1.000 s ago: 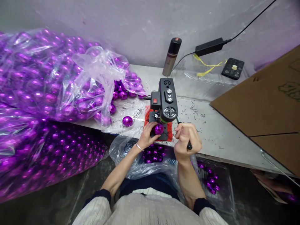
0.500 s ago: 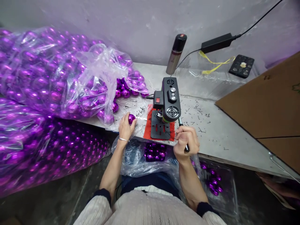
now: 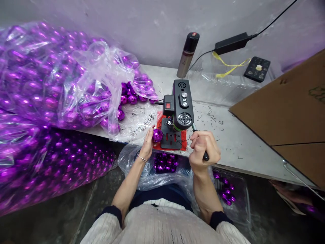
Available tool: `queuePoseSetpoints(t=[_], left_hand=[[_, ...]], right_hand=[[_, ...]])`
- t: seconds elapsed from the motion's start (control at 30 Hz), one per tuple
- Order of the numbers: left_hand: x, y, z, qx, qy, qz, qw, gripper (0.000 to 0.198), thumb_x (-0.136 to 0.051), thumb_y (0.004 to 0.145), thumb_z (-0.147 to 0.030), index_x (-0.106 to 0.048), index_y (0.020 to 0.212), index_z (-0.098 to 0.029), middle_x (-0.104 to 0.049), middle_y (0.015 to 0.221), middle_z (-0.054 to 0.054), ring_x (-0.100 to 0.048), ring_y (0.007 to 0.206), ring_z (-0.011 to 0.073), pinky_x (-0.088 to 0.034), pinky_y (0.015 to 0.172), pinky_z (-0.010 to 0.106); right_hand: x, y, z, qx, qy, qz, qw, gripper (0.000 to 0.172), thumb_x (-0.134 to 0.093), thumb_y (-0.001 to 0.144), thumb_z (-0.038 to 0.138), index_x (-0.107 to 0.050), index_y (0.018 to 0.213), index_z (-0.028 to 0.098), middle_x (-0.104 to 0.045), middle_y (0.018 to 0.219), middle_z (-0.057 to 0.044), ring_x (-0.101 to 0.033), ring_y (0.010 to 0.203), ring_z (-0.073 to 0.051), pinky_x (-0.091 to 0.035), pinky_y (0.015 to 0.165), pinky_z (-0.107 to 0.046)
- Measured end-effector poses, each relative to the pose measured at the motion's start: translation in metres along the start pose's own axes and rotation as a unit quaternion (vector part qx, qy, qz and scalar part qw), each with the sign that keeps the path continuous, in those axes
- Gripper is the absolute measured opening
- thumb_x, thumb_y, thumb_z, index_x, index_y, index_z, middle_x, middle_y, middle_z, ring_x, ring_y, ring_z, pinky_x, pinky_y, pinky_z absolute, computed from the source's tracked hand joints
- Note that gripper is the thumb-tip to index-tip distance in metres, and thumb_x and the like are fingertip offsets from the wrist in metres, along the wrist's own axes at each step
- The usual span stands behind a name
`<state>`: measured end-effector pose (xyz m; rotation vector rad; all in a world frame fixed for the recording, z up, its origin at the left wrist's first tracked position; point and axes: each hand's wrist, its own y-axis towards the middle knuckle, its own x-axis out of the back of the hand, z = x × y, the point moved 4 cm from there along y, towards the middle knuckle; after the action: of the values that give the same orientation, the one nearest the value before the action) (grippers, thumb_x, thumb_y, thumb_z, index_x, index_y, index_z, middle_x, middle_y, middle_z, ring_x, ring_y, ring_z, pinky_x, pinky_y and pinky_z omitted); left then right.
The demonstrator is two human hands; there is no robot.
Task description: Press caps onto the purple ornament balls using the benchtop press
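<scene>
A shiny purple faceted ball is in my left hand, at the left edge of the machine's base plate. My right hand is wrapped round the black-ended lever handle on the right side of the machine. The small black press-like machine has round vents, silver buttons and a red switch on its side box. Its dark slotted plate stands on a red cloth. The machine's head hides its working end.
Large clear bags of purple balls fill the left. Behind the machine stand a spray can, a power adapter and a black patterned box. A cardboard box is at right. Below the table edge, open plastic holds more balls.
My left hand has carried the purple ball rightward from the table to the machine's base plate. My right hand stays on the lever. The whole view has shifted slightly.
</scene>
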<state>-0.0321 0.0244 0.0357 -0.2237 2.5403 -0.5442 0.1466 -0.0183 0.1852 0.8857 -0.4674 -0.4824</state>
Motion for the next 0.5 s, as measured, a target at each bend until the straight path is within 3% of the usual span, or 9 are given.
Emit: queuePoseSetpoints(t=[0.13,0.27,0.37,0.5], left_hand=[[-0.008,0.0,0.013,0.031,-0.002,0.04,0.999,0.048,-0.07,0.085,-0.065,-0.07,0.1,-0.02,-0.07,0.085,0.005,-0.068,0.076,0.018,-0.049,0.054,0.023],[-0.014,-0.002,0.008,0.035,-0.08,0.066,0.994,0.037,-0.079,0.083,-0.04,-0.062,0.111,-0.022,-0.072,0.107,0.003,-0.071,0.093,0.0179,-0.059,0.079,0.03],[-0.014,-0.001,0.006,0.004,-0.06,0.05,0.997,0.042,-0.083,0.077,-0.032,-0.056,0.109,-0.023,-0.072,0.107,0.001,-0.071,0.095,0.0152,-0.058,0.091,0.032],[-0.014,0.007,0.012,-0.107,0.059,0.011,0.992,0.061,-0.085,0.076,-0.044,-0.051,0.123,-0.024,-0.071,0.112,0.005,-0.071,0.107,0.0193,-0.053,0.103,0.036]], right_hand=[[0.0,0.007,0.004,-0.004,0.002,-0.004,1.0,0.034,-0.048,0.097,0.011,-0.047,0.065,0.021,-0.052,0.061,0.002,-0.058,0.064,-0.013,-0.04,0.058,-0.029],[0.0,0.004,0.003,0.0,-0.003,0.006,1.0,0.033,-0.048,0.097,0.011,-0.048,0.065,0.021,-0.053,0.062,0.001,-0.058,0.065,-0.013,-0.04,0.059,-0.029],[0.001,0.002,0.001,0.0,-0.01,0.016,1.0,0.032,-0.048,0.097,0.011,-0.049,0.066,0.022,-0.054,0.062,0.001,-0.059,0.066,-0.014,-0.041,0.059,-0.029],[0.002,-0.001,0.001,0.009,-0.011,0.026,1.0,0.03,-0.048,0.096,0.011,-0.05,0.068,0.022,-0.055,0.064,0.001,-0.059,0.067,-0.013,-0.042,0.06,-0.029]])
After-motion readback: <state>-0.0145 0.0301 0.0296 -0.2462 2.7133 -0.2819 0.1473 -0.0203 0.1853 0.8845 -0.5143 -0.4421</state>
